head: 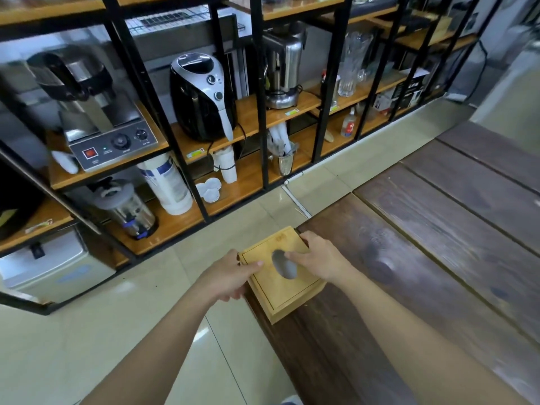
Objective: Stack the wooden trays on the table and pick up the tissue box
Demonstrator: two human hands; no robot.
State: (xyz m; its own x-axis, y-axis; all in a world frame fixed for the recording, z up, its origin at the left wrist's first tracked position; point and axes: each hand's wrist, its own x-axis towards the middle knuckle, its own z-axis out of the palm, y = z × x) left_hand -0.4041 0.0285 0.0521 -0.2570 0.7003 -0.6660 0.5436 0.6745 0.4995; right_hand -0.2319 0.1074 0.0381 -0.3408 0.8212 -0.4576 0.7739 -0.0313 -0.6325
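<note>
A two-handed grip closes on the wooden tissue box at the near corner of the dark tabletop: left hand clasping its left edge, right hand over the far right corner, both arms extended. No wooden trays are visible, so stacking cannot be judged; the pickup appears underway. Appliance shelves stand beyond.
</note>
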